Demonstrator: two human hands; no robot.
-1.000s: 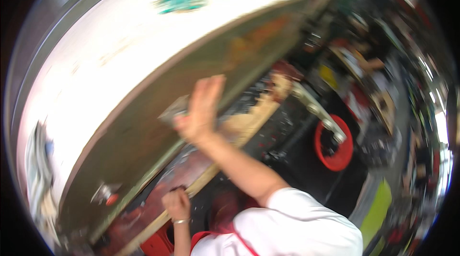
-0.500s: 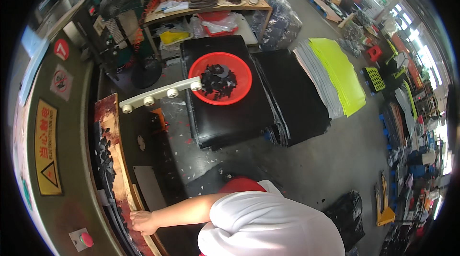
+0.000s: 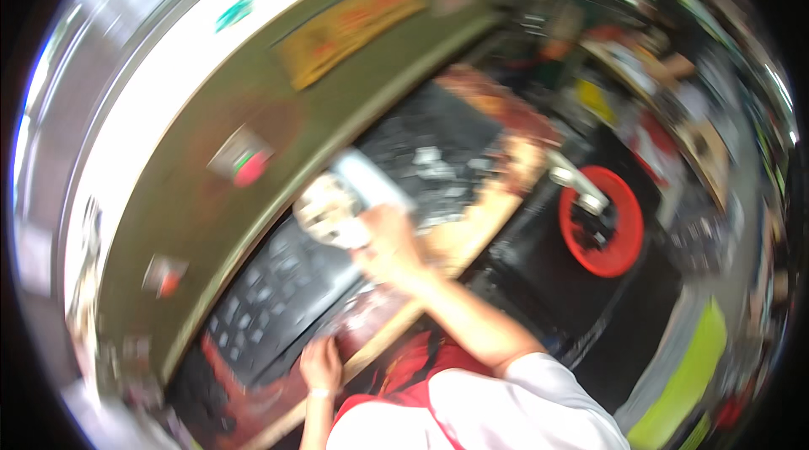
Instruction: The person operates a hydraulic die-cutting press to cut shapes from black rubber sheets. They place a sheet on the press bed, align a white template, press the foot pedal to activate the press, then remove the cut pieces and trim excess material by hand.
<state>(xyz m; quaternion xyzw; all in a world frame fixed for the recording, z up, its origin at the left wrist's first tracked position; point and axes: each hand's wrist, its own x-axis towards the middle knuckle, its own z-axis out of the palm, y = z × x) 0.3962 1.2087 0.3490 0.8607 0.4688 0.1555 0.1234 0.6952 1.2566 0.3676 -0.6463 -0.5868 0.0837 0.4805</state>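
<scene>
The picture is smeared by motion. My right hand [image 3: 386,239] reaches forward over a dark machine bed [image 3: 291,281] and is closed around a pale, roundish object [image 3: 333,212] with a light tube-like part on top. My left hand [image 3: 320,364] is low and near my body, fingers curled over the wooden rail [image 3: 459,243] along the bed's front edge. Small dark parts lie scattered on the bed around both hands.
A green machine panel [image 3: 253,222] with a yellow sign [image 3: 354,24] and a red button [image 3: 251,165] rises behind the bed. To the right, a red round tray [image 3: 624,235] sits on a black surface. A lime-green sheet [image 3: 687,374] lies lower right.
The view swung away toward the floor and red tray, then back to the machine. My right hand left the green panel and now holds the pale object lower down. My left hand stays on the rail.
</scene>
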